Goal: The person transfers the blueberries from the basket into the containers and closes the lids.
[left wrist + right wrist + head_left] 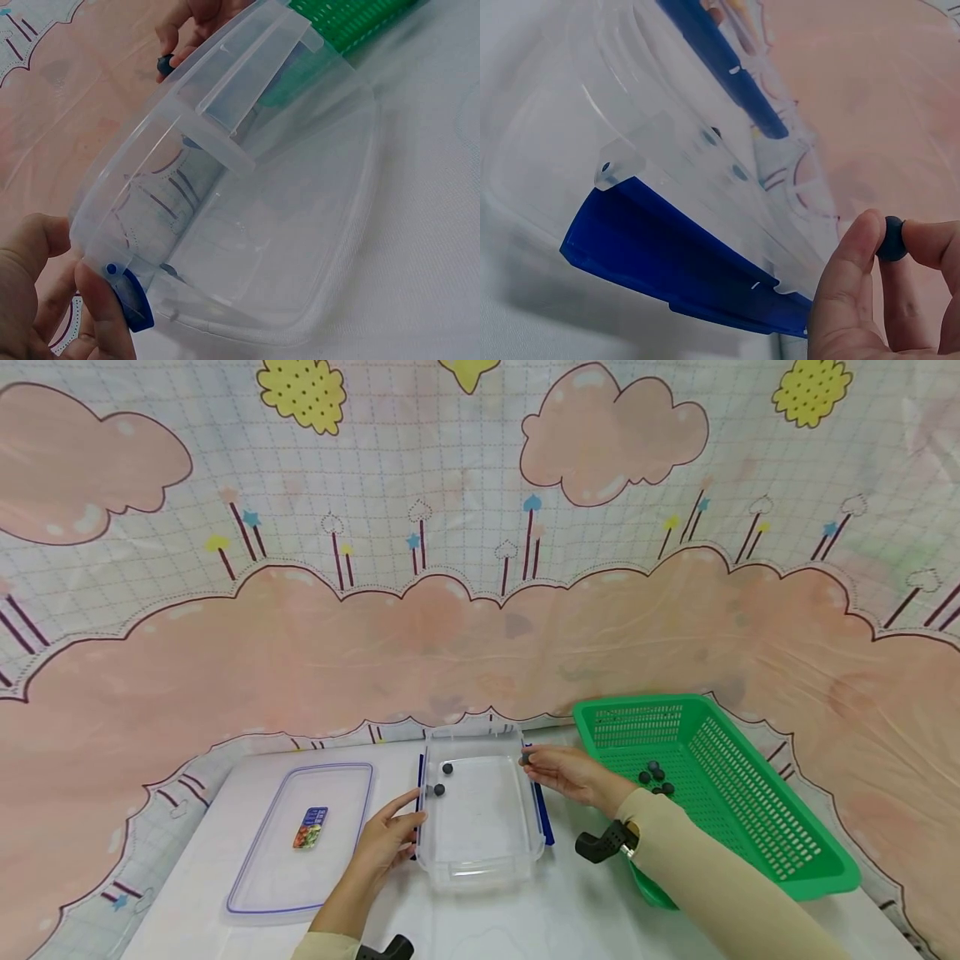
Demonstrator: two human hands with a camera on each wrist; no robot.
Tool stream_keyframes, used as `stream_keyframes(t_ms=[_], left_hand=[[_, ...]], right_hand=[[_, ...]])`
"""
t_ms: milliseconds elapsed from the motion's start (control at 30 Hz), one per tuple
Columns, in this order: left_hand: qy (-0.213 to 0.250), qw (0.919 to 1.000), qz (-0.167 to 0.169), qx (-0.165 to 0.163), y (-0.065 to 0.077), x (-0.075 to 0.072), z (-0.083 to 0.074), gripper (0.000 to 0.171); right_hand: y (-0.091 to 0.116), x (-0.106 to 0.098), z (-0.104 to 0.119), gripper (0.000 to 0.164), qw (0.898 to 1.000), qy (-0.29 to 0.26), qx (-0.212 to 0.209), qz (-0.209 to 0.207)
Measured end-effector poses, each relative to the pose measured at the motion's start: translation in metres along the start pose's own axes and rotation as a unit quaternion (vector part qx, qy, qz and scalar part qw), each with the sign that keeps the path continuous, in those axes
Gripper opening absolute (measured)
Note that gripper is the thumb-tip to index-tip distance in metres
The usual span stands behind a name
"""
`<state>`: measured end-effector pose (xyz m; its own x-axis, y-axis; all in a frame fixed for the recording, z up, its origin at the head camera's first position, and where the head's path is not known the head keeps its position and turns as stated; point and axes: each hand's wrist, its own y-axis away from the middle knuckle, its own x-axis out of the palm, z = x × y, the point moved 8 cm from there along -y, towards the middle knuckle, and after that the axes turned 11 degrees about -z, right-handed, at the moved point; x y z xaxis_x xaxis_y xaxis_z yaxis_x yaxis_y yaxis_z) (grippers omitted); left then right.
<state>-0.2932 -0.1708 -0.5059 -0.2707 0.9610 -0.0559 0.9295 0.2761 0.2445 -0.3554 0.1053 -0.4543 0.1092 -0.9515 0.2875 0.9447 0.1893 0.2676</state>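
Observation:
A clear plastic box with blue side latches stands uncovered on the white table. My left hand grips its left side, thumb and fingers at the rim beside a blue latch. Two dark blueberries lie toward the left of the box floor. Over the box's far right rim, my right hand pinches another blueberry between thumb and fingers. The right latch hangs folded down below that hand.
To the right stands a green slotted basket with several blueberries inside. On the left lies a clear lid with a blue-edged rim and a colourful label. A printed cloth hangs behind the table.

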Motion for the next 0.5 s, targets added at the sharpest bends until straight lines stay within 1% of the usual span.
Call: stream_keyframes(t_ms=[267,500], left_hand=[[-0.003,1.0000,0.005,0.001,0.0003,0.0005,-0.0006,0.052],[-0.003,1.0000,0.006,0.002,-0.0006,0.0008,-0.0008,0.052]], right_hand=[[-0.0024,0.0039,-0.0034,0.047,1.000,-0.002,0.009,-0.006],[-0.0030,0.0064,-0.0030,0.047,0.999,0.027,0.011,-0.015]])
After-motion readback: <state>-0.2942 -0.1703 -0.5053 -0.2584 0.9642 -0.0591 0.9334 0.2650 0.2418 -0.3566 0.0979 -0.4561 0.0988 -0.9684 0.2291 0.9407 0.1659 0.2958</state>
